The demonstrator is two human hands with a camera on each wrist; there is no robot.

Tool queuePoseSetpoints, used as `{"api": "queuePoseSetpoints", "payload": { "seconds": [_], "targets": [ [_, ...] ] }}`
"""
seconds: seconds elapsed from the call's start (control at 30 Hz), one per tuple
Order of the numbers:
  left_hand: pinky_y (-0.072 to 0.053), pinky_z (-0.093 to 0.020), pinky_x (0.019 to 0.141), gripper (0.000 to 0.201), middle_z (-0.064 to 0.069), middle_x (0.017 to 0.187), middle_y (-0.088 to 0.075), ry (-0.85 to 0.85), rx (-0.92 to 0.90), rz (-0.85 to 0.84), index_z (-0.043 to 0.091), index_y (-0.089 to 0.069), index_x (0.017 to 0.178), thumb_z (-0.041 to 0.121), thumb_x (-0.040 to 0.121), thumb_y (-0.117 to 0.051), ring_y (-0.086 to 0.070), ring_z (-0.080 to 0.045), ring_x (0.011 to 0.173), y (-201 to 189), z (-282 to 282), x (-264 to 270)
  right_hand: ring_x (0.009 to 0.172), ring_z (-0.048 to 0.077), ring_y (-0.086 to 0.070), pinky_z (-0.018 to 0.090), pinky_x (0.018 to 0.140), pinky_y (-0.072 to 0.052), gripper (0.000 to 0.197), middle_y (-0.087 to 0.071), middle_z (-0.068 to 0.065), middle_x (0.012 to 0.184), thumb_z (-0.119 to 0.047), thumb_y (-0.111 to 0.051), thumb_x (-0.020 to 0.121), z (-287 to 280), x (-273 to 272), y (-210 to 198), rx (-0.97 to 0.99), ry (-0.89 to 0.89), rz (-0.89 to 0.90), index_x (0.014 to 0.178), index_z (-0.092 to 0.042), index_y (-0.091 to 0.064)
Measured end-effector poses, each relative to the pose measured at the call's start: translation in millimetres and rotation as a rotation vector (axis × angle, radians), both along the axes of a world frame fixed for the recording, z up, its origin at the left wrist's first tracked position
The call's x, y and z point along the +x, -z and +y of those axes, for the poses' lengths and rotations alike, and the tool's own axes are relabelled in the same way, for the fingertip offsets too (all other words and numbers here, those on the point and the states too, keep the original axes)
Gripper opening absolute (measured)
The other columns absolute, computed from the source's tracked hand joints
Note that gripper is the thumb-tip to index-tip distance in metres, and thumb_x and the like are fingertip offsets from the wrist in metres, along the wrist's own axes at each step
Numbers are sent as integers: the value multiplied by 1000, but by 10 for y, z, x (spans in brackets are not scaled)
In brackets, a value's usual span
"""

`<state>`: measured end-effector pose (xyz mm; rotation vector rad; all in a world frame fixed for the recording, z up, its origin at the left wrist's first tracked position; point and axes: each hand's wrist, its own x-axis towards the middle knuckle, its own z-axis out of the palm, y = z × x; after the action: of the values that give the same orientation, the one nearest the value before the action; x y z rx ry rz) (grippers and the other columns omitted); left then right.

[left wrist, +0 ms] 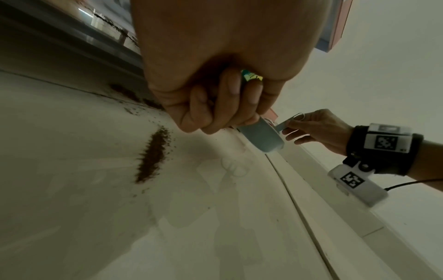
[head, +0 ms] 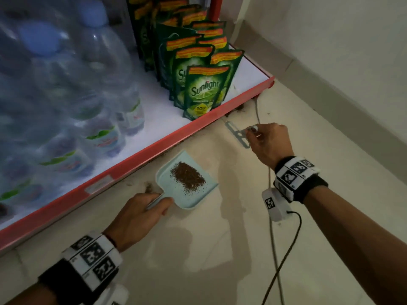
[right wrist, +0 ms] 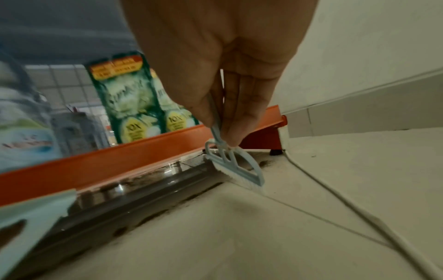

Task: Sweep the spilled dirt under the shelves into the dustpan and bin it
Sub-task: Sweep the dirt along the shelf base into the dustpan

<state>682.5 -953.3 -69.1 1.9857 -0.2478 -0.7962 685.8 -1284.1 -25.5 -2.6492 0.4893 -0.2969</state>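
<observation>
A pale blue dustpan (head: 206, 191) lies on the floor beside the red shelf base, with a heap of brown dirt (head: 187, 176) in it. My left hand (head: 143, 212) grips its handle, fingers (left wrist: 215, 106) curled round it. A small streak of dirt (left wrist: 153, 155) lies on the floor by that hand. My right hand (head: 266, 139) pinches the thin handle of a small pale blue brush (head: 239, 135). The brush head (right wrist: 237, 170) rests on the floor against the shelf's bottom gap. More dark dirt (head: 239, 108) sits under the shelf edge beyond the brush.
The red-edged bottom shelf (head: 154, 148) carries green Sunlight pouches (head: 204, 91) and water bottles (head: 92, 111). A grey cable (head: 273, 238) runs along the floor under my right wrist. The wall and skirting (head: 330, 73) close the right side.
</observation>
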Motion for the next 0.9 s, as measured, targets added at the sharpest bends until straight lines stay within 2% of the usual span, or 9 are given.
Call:
{"api": "queuePoseSetpoints", "payload": {
  "seconds": [0.17,0.27,0.33,0.47,0.57,0.67,0.73,0.8,0.9],
  "targets": [
    [-27,-18,37,37,9,45,-32,4,-40,15,21,-51,58,37,91,-58,-28,-8,38,183,-394,275,78,43,-59,40,72,-50,31,-70,21,81,-26,-51,96,-330,412,301,-187,136,36,86,-5,-71],
    [-30,-25,48,40,8,43,-35,12,-23,12,21,-51,56,42,90,-58,-32,-8,41,299,-586,374,81,42,-59,35,67,-45,30,-69,20,91,-27,-48,98,-523,658,429,-267,162,113,96,-9,-73],
    [-31,-28,54,41,9,44,-37,16,-17,24,22,-51,56,46,89,-57,-35,-10,44,354,-693,427,84,42,-60,36,67,-44,30,-68,21,96,-25,-46,98,-614,786,489,-322,153,142,104,-11,-72],
    [-32,-28,53,40,8,46,-37,37,-59,53,22,-51,58,50,87,-57,-35,-9,46,412,-867,524,91,40,-61,35,67,-39,30,-67,15,107,-24,-44,100,-728,956,574,-451,131,149,118,-17,-68],
    [-32,-27,51,39,8,44,-36,51,-62,50,24,-53,56,57,77,-52,-35,-8,44,436,-924,551,92,40,-62,34,66,-37,29,-66,11,109,-25,-46,100,-779,1108,610,-491,157,173,118,-23,-67],
    [-32,-26,48,38,8,42,-37,66,-55,26,27,-56,57,59,77,-51,-35,-5,41,449,-912,523,95,40,-62,35,67,-38,28,-64,12,115,-25,-48,99,-844,1193,627,-465,167,243,117,-18,-68],
    [-30,-23,45,38,8,42,-38,82,-58,-1,27,-56,59,59,80,-51,-34,-4,41,462,-895,511,96,40,-63,36,69,-45,29,-65,12,117,-26,-49,99,-844,1137,613,-403,93,265,117,-16,-69],
    [-30,-22,45,39,9,42,-39,78,-60,-22,27,-55,59,57,83,-53,-34,-3,41,477,-878,501,94,37,-66,40,75,-54,31,-70,10,115,-30,-46,100,-743,980,568,-348,-39,247,117,-20,-70],
    [-30,-18,44,38,11,42,-40,77,-62,-36,27,-54,58,58,79,-50,-35,-4,41,463,-855,472,88,28,-69,42,69,-57,34,-72,0,111,-36,-42,102,-480,662,501,-352,-221,115,113,-23,-71]
  ]
}}
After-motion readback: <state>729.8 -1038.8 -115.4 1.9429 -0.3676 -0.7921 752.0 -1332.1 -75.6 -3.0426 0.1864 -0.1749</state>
